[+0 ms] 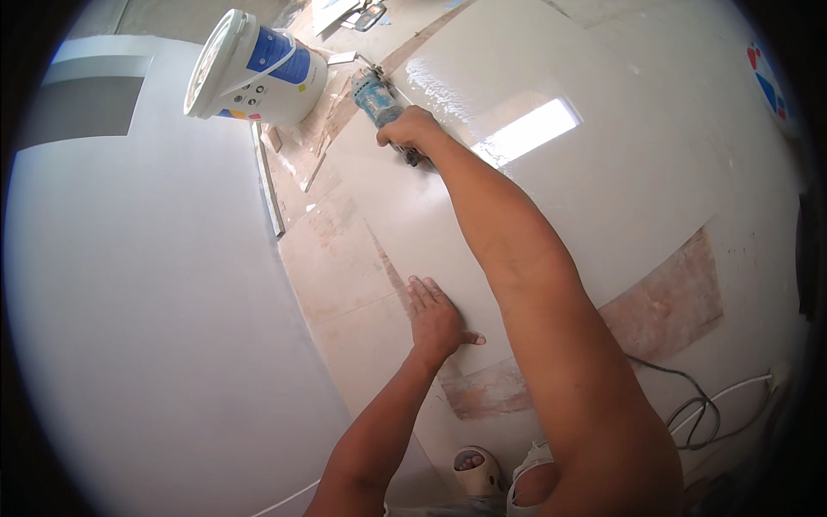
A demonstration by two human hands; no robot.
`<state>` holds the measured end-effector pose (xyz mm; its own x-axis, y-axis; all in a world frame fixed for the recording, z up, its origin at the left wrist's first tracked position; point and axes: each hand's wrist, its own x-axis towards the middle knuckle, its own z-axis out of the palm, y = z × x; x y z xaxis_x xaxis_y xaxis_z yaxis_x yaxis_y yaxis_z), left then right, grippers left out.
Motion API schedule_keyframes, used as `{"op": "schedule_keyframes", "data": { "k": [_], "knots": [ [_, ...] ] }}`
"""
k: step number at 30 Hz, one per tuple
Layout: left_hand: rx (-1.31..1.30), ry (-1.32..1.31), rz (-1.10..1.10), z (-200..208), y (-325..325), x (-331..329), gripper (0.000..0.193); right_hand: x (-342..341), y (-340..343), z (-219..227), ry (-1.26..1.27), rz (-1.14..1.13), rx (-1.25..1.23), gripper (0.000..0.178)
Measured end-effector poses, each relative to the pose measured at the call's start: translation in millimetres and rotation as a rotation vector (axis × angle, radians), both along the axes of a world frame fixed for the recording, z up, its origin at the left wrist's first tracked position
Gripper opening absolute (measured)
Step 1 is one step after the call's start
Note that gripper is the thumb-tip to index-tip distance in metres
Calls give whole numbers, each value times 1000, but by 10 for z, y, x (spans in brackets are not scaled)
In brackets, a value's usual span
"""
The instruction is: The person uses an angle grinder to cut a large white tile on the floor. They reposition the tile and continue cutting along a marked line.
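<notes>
My right hand (413,129) is wrapped round a teal handheld power cutter (375,96), whose exact type I cannot make out. The cutter rests at the far left edge of a large glossy light tile (534,207). Its blade is hidden from me. Wet whitish residue (431,86) streaks the tile just right of the cutter. My left hand (438,320) lies flat on the nearer left part of the tile, fingers stretched forward and thumb out to the side, with nothing in it.
A white lidded bucket (289,73) stands beyond the cutter to the left, near narrow offcut strips (269,185). Along the left runs a pale wall (164,284). Dark and white cables (706,405) coil at lower right. My sandalled foot (474,465) shows at the bottom.
</notes>
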<state>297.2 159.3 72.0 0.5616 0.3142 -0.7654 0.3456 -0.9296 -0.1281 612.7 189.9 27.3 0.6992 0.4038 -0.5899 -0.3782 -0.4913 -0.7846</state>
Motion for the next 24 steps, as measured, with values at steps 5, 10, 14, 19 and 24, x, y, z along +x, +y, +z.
{"op": "schedule_keyframes", "data": {
  "k": [5,10,14,19,24],
  "knots": [
    [-22,-26,15,9,12,-9,155,-21,-18,15,17,-2,27,56],
    [-36,-37,39,71,-5,22,156,-44,-66,79,18,14,38,53],
    [-40,-37,47,83,1,27,157,-74,-67,84,43,-11,56,50],
    [-34,-39,44,55,0,9,158,-63,-60,57,47,-16,45,50],
    [-22,-30,43,59,-8,25,157,-68,-69,72,43,-11,40,51]
  ]
}}
